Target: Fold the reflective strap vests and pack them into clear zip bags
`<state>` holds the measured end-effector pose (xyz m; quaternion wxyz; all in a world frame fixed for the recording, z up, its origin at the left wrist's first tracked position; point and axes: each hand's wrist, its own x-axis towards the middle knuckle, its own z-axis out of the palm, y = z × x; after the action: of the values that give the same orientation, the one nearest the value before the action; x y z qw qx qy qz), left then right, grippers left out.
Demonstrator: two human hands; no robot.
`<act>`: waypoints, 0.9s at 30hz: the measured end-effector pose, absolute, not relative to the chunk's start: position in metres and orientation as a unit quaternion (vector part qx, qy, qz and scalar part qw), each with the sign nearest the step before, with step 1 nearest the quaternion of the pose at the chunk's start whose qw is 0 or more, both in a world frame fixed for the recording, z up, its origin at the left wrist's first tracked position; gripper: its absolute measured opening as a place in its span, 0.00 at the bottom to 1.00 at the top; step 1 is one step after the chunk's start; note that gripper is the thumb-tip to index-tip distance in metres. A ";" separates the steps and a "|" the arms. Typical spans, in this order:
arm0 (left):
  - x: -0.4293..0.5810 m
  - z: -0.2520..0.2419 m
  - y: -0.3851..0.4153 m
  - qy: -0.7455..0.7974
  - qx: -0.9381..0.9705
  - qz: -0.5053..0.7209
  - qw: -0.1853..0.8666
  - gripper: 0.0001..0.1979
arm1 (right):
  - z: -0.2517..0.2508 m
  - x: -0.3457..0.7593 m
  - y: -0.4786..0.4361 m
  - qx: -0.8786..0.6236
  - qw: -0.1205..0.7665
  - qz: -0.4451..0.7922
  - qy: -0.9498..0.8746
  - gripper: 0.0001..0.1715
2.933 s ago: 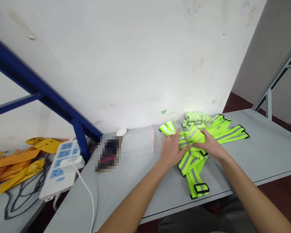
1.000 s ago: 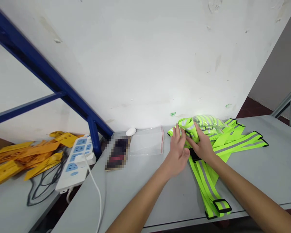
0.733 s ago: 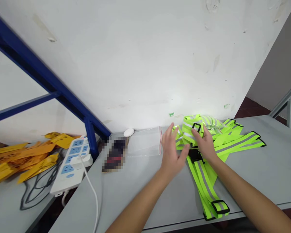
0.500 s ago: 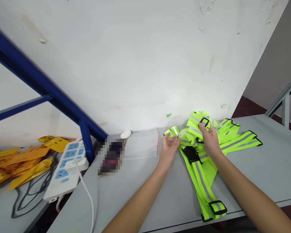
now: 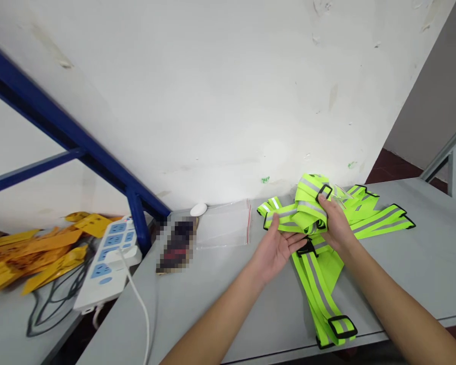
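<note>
A rolled bundle of fluorescent yellow-green reflective straps (image 5: 307,207), with silver stripes and a black buckle, is gripped in my right hand (image 5: 336,223). My right thumb presses near the buckle. To its left, my left hand (image 5: 275,251) is palm up with the fingers stretched out. They reach under the bundle, and its thumb is by the strap end extending left; whether it touches is unclear. Below the hands, more reflective straps (image 5: 323,291) with black buckles lie on the table, one length running to the front edge. Other strap loops (image 5: 380,223) spread to the right.
On the grey table (image 5: 220,294) lie a clear zip bag (image 5: 222,225) with a red seal line, a white oval object (image 5: 198,209) and a blurred-out item (image 5: 177,246). A white power strip (image 5: 108,263) and yellow packets (image 5: 41,248) are left, beyond a blue frame (image 5: 79,134).
My left hand has turned palm up, its fingers unfolding from the strap and moving under the bundle. My right hand still grips the bundle, now slightly further right.
</note>
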<state>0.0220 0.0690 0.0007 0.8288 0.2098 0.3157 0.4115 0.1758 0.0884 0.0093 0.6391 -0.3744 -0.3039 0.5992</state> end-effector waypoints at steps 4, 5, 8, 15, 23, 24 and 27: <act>0.013 -0.006 0.083 0.359 0.166 0.449 0.801 0.19 | 0.002 0.163 0.076 -0.397 0.601 0.613 -0.324 0.28; 0.011 -0.007 0.086 0.367 0.157 0.461 0.793 0.19 | 0.001 0.161 0.074 -0.406 0.594 0.607 -0.339 0.30; 0.006 -0.006 0.090 0.381 0.161 0.483 0.772 0.19 | 0.000 0.158 0.070 -0.444 0.575 0.560 -0.400 0.32; 0.009 0.000 0.074 0.404 0.397 0.572 0.593 0.21 | 0.003 0.144 0.070 -0.504 0.605 0.374 -0.490 0.21; 0.023 -0.022 0.068 0.468 0.667 0.481 0.325 0.28 | -0.012 0.125 0.070 -0.527 0.589 0.347 -0.504 0.11; 0.024 -0.025 0.068 0.468 0.690 0.465 0.298 0.29 | -0.012 0.126 0.071 -0.528 0.585 0.356 -0.502 0.12; 0.023 -0.029 0.071 0.458 0.759 0.405 0.225 0.30 | -0.011 0.129 0.073 -0.520 0.579 0.405 -0.479 0.14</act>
<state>0.0228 0.0715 -0.0293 0.2248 0.7590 0.4577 0.4048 0.1290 0.0732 -0.0114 0.5795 -0.5199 -0.4791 0.4055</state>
